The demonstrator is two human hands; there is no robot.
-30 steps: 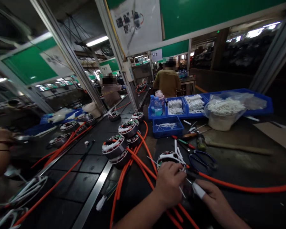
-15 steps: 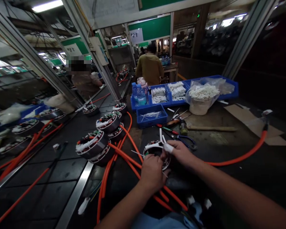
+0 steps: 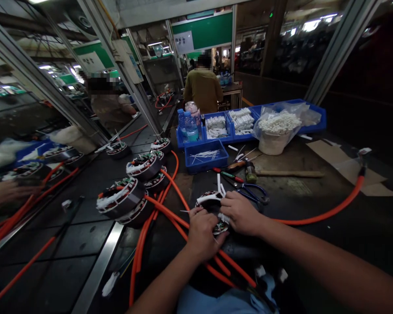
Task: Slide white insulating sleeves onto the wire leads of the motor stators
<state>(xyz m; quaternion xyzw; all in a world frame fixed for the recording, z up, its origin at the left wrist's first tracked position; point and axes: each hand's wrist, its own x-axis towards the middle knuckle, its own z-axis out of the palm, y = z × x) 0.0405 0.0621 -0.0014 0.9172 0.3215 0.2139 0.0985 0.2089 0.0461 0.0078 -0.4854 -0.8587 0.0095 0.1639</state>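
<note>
A ring-shaped motor stator (image 3: 205,199) with white wrapping on its rim lies on the dark bench before me. My left hand (image 3: 203,229) grips its near left side, fingers curled over the rim. At the right side of the ring, my right hand (image 3: 240,213) is closed with its fingertips pressed on the windings; what they pinch is hidden. A white patch shows below those fingers. White sleeves (image 3: 219,183) stick up from the far right rim, just beside my right hand. A thin white strip pokes out on the left.
Stacked stators (image 3: 119,196) with orange cables (image 3: 175,218) stand left. Blue bins (image 3: 216,139) of white tubes, a small blue tray (image 3: 206,163) of thin strips and a bagged tub (image 3: 271,144) stand behind. A mallet (image 3: 288,173) and pliers (image 3: 253,187) lie right. A co-worker's blurred hand (image 3: 13,192) is far left.
My right hand has turned and moved slightly down the ring's right side, its knuckles now upward. My left hand keeps its hold. A co-worker's hand has come in at the far left.
</note>
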